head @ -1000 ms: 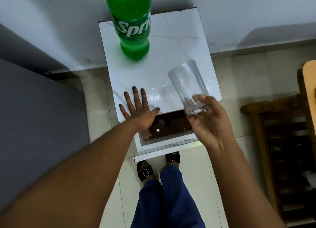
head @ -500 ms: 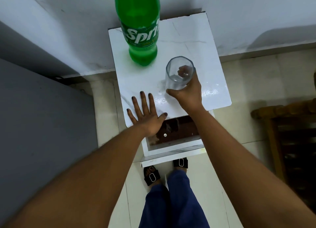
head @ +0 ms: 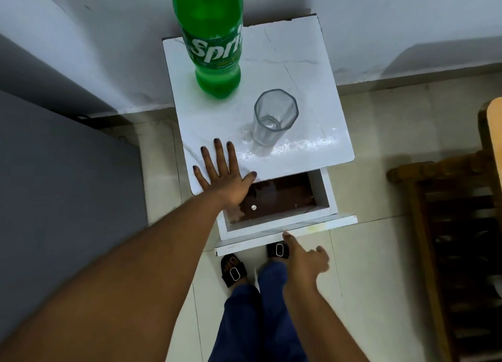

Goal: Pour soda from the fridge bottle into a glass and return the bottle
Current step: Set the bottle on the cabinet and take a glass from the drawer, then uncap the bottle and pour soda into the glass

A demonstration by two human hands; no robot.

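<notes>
Your left hand (head: 222, 179) lies flat, fingers spread, on the near left corner of the white counter (head: 312, 71), holding nothing. The empty glass (head: 273, 117) stands upright at centre frame, just up and right of that hand, not touching it. The green soda bottle (head: 213, 41) stands at the counter's far left, top of frame, well apart from both hands. Your right hand (head: 304, 261), lower centre, is loosely open, one fingertip at the front edge of the open drawer (head: 323, 196).

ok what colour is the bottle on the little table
Green, with a white logo on its label; the bottle shows clearly in the head view.
</notes>
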